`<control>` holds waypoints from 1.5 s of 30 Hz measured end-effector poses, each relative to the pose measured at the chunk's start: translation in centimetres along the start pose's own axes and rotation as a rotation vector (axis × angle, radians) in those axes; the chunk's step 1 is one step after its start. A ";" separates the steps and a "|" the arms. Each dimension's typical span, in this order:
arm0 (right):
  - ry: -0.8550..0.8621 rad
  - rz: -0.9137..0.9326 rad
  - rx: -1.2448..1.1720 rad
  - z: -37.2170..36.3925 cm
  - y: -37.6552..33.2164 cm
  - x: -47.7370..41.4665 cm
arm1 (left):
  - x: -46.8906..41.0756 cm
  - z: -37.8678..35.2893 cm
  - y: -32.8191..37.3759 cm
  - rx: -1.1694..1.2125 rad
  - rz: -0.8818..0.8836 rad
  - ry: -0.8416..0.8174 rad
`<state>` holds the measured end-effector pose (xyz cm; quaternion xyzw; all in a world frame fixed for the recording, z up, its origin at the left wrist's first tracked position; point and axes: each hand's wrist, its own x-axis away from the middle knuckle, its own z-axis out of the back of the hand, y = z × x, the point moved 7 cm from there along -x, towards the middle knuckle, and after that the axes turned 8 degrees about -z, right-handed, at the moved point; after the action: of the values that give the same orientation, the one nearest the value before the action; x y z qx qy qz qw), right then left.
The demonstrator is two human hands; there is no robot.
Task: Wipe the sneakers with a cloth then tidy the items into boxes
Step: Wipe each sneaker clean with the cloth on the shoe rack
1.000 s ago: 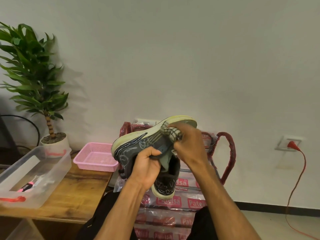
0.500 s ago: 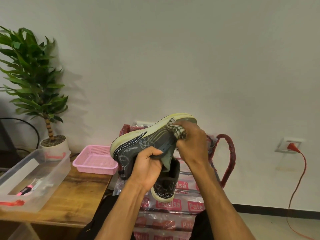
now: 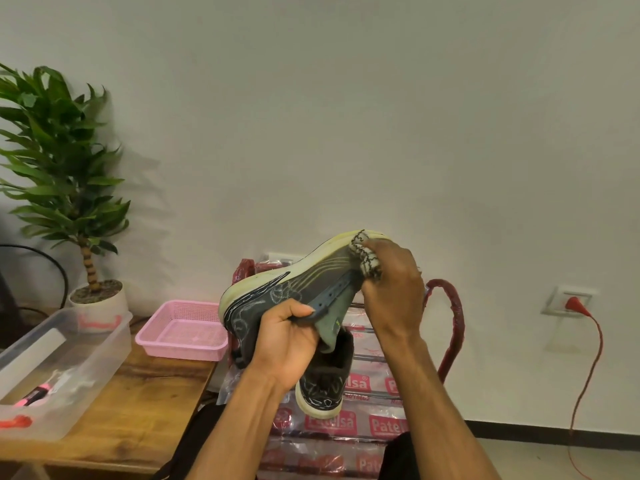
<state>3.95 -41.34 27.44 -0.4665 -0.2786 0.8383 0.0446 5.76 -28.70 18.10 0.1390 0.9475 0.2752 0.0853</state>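
Note:
A dark grey sneaker (image 3: 304, 282) with a pale yellow sole is held up in front of me, sole upward and to the left. My left hand (image 3: 287, 341) grips it at the opening by the tongue. My right hand (image 3: 391, 289) holds a small light cloth with dark stitching (image 3: 363, 258) bunched against the sneaker's toe end. Below my hands sits a second dark sneaker (image 3: 325, 382), partly hidden behind my left hand. A clear plastic box (image 3: 86, 355) stands on the wooden table (image 3: 145, 410) at left, with a pink pen-like item inside.
A pink mesh basket (image 3: 180, 334) sits at the table's far edge. A potted plant (image 3: 79, 237) stands at the back left. Plastic-wrapped red-labelled packs (image 3: 346, 424) are stacked ahead on the floor. A red cable (image 3: 588, 358) hangs from a wall socket at right.
My right hand has slid the cloth along the sneaker's side toward the toe end. The left hand keeps the same grip.

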 end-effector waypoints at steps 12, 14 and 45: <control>-0.115 0.068 -0.029 0.2 -1.3 0.2 | 0.2 0.2 0.1 0.004 -0.026 -0.010; -0.080 0.078 -0.038 0.4 -2.0 0.7 | 0.0 0.2 0.1 -0.006 -0.031 0.003; 0.075 0.116 -0.010 1.7 -0.2 0.0 | -0.4 2.4 1.4 0.100 -0.101 0.170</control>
<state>2.56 -41.92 28.27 -0.5132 -0.2532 0.8201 0.0041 7.03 -26.53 16.93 0.0715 0.9696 0.2337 0.0113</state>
